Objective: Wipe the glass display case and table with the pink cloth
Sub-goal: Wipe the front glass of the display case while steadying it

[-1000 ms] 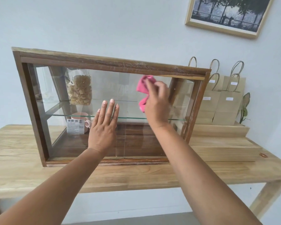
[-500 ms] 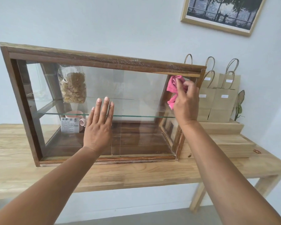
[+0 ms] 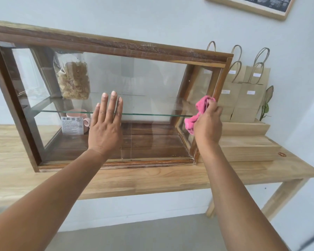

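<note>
The case [image 3: 105, 42] is a long wood box with glass sides, and it sits on the table [image 3: 152, 180]. Its long side runs left to right along the table, and its big glass front faces the person. The left hand [image 3: 105, 127] lies flat on the front glass near the middle of the case, with its fingers straight, close together and pointing up. It holds nothing. The right hand [image 3: 208, 124] is at the right end of the case, by the front corner post. Its fingers are curled tight around the cloth [image 3: 198, 113], which is pink and bunched up. The cloth pokes out above and to the left of the hand and presses on the glass beside the post. Part of the cloth is hidden inside the hand. Inside the case, a clear bag [image 3: 73, 78] of pale snacks stands on the glass shelf at the left. Under the shelf is a pink cup [image 3: 78, 116] with a white label in front of it. The words on the label are too small to read. The left end of the case is cut off by the edge of the view. Brown paper bags [image 3: 246, 98] stand to the right of the case, and some show dimly through its end glass. A picture frame [image 3: 272, 9] hangs above the case to the right, and its top is cut off.
</note>
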The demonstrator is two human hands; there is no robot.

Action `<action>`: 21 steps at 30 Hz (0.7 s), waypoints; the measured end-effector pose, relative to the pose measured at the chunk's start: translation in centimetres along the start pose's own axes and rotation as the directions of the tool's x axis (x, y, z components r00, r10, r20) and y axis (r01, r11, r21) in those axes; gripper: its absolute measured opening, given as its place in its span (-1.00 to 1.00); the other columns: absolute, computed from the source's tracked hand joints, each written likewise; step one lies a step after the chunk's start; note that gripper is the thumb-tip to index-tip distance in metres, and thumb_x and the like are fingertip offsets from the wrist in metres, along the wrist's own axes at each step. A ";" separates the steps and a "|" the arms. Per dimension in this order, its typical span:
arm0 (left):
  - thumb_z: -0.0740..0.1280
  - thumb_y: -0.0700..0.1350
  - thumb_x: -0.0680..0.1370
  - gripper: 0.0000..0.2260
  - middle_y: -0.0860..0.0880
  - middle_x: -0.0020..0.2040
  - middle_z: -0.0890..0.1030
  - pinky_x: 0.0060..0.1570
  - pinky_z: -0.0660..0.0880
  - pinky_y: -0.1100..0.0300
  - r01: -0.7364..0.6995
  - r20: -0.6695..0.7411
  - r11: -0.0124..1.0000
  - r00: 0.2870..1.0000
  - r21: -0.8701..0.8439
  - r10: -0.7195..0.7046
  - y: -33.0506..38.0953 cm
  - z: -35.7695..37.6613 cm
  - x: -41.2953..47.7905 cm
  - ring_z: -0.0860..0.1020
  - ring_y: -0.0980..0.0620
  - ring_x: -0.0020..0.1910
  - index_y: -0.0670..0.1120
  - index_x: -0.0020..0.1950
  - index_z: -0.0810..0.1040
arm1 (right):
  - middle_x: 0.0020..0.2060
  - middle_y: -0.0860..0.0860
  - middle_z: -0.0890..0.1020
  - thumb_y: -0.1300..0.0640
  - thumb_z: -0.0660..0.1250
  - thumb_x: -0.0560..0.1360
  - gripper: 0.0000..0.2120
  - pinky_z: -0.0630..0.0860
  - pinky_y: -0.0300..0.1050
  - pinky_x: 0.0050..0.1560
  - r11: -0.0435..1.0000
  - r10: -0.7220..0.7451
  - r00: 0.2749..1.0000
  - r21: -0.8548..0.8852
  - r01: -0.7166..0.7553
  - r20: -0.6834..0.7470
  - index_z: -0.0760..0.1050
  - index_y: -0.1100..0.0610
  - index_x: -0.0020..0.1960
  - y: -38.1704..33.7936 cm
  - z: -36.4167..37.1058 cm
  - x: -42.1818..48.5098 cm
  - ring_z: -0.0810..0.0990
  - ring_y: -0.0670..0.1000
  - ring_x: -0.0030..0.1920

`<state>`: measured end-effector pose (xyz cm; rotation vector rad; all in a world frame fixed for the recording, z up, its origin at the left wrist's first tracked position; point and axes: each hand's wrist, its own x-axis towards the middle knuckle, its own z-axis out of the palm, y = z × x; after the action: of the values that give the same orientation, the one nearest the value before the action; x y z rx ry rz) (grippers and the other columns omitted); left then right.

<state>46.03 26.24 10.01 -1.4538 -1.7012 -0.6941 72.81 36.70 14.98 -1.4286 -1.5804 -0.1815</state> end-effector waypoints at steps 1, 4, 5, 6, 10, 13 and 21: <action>0.24 -0.29 0.55 -0.27 -0.13 0.63 -0.15 0.56 -0.09 -0.09 0.002 -0.001 1.000 1.000 -0.001 -0.002 0.0 0.1 0.0 -0.15 -0.18 0.60 -0.17 0.62 -0.08 | 0.11 0.21 0.48 0.31 0.35 0.49 -0.58 0.43 -0.01 -0.40 1.000 0.000 0.999 -0.006 0.000 0.051 0.32 0.20 0.30 1.0 0.7 -1.7 0.64 0.29 -0.21; 0.19 -0.28 0.55 -0.28 -0.12 0.63 -0.18 0.56 -0.12 -0.08 0.005 -0.001 1.000 1.000 0.003 -0.005 0.1 0.2 -0.1 -0.18 -0.16 0.60 -0.16 0.62 -0.11 | -0.03 0.08 0.50 0.24 0.38 0.51 -0.69 0.36 -0.17 -0.54 0.999 0.029 0.981 -0.039 -0.021 0.191 0.23 0.09 0.04 3.7 2.8 -6.3 0.55 0.05 -0.50; 0.16 -0.28 0.56 -0.30 -0.12 0.63 -0.17 0.56 -0.12 -0.08 0.005 0.001 1.000 1.000 0.003 -0.005 0.1 0.2 -0.1 -0.18 -0.16 0.60 -0.16 0.62 -0.12 | -0.05 0.05 0.49 0.24 0.37 0.51 -0.64 0.30 -0.19 -0.54 0.998 0.048 0.973 -0.061 -0.035 0.226 0.16 0.05 -0.02 4.5 3.5 -7.4 0.50 0.01 -0.54; 0.14 -0.27 0.55 -0.30 -0.13 0.63 -0.17 0.56 -0.12 -0.08 0.005 0.004 1.000 1.000 0.003 -0.005 0.1 0.1 -0.1 -0.19 -0.16 0.60 -0.16 0.62 -0.13 | -0.03 0.06 0.49 0.26 0.37 0.51 -0.61 0.29 -0.17 -0.50 0.995 0.060 0.964 -0.089 -0.038 0.258 0.13 0.04 -0.03 5.1 4.0 -8.3 0.50 0.05 -0.50; 0.21 -0.27 0.55 -0.27 -0.13 0.63 -0.15 0.56 -0.09 -0.09 0.007 0.019 1.000 1.000 0.002 -0.007 0.1 -0.1 -0.1 -0.17 -0.16 0.60 -0.16 0.62 -0.12 | 0.10 0.06 0.45 0.32 0.26 0.55 -0.74 0.56 0.03 -0.43 0.995 0.097 0.950 0.006 -0.103 0.297 0.25 0.06 0.08 6.1 4.7 -9.9 0.65 0.08 -0.41; 0.23 -0.24 0.56 -0.28 -0.13 0.63 -0.15 0.56 -0.11 -0.07 -0.009 0.025 1.000 1.000 0.015 0.009 -0.1 -0.4 -0.1 -0.16 -0.16 0.61 -0.15 0.62 -0.11 | 0.18 0.16 0.44 0.35 0.30 0.51 -0.63 0.60 0.17 -0.29 0.982 0.152 0.954 0.071 -0.175 0.259 0.30 0.17 0.26 5.4 5.0 -10.7 0.66 0.24 -0.18; 0.22 -0.25 0.58 -0.30 -0.12 0.62 -0.17 0.56 -0.14 -0.04 -0.005 0.055 0.999 0.998 0.050 0.002 0.0 -0.9 0.0 -0.16 -0.17 0.60 -0.16 0.62 -0.09 | 0.14 0.17 0.48 0.24 0.27 0.48 -0.60 0.61 0.09 -0.32 0.955 -0.032 0.967 0.294 -0.045 0.254 0.35 0.21 0.30 -2.3 7.3 -16.0 0.61 0.21 -0.12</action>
<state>46.17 25.48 10.53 -1.4528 -1.7449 -0.6102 64.60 29.86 0.84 -1.2556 -1.7268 0.2484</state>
